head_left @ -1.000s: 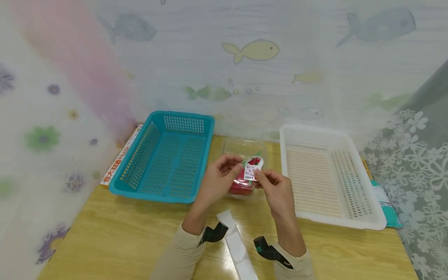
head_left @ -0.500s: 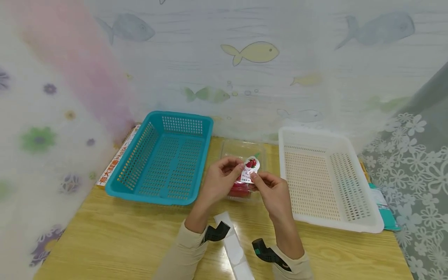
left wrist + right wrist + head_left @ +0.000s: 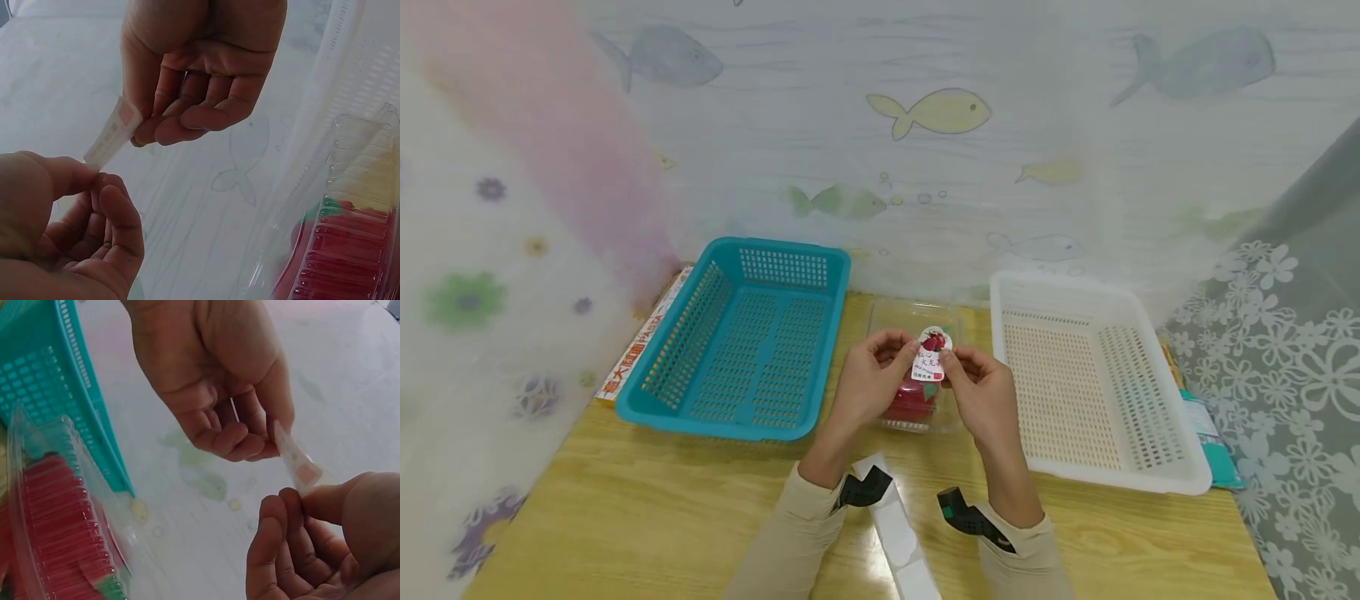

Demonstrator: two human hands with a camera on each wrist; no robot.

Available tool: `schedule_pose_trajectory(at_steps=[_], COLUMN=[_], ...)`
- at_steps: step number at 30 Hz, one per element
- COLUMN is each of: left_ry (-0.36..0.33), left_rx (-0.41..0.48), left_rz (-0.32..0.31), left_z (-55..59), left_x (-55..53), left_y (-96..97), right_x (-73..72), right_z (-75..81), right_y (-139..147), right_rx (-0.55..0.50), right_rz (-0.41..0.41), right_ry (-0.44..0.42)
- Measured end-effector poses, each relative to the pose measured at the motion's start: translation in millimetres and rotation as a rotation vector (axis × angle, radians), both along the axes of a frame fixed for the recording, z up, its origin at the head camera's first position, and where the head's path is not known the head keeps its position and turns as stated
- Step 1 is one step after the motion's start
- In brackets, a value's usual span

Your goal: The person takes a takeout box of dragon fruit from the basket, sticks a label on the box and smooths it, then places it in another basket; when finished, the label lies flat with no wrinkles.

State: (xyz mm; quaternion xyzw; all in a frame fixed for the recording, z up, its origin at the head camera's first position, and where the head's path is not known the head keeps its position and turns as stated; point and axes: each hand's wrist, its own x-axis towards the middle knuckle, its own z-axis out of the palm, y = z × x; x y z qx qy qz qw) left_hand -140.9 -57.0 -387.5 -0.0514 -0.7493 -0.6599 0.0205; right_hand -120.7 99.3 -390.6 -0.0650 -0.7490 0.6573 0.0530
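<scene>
A white fruit label (image 3: 928,367) with a rounded top, a red fruit picture and printed characters is stretched between both hands. On its left edge, my left hand (image 3: 871,379) pinches it between thumb and fingertips. My right hand (image 3: 983,400) pinches the opposite edge the same way. Both wrist views show the label (image 3: 114,134) held edge-on in the air. Behind and below it lies a clear plastic clamshell box (image 3: 880,317) with red and green contents, partly covered by the hands and label in the head view.
A blue perforated basket (image 3: 767,350) stands on the left, a white one (image 3: 1063,392) on the right. A strip of white backing paper (image 3: 898,533) lies on the wooden table (image 3: 647,517) between the forearms. Packages peek out beside both baskets.
The label has gone from tilted to nearly straight and sits slightly higher over the box. Both hands still pinch it. The head view has shifted a little.
</scene>
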Motion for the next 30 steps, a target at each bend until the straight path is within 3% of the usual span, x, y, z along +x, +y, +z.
schedule_pose_trajectory(at_steps=[12,18,25,30], left_ry=[-0.042,-0.105,-0.105,-0.103], left_rx=[-0.096,-0.134,-0.187,-0.286], left_rz=[0.003,0.002,-0.015,0.011], left_z=[-1.8,-3.7,-9.7,-16.0], left_x=[-34.6,-42.2,-48.0,-50.2], left_y=[-4.0,-7.9,-11.0,-9.8], right_x=[-29.7,-40.2,-47.8,-50.5], right_z=[4.7,4.9,-1.3,-5.3], right_y=[-3.6,-6.9,-7.6,-5.7], right_rx=[0.122,0.234,0.338,0.443], right_rz=[0.052,0.055,0.070,0.098], right_ry=[-0.009,-0.046,-0.064,-0.088])
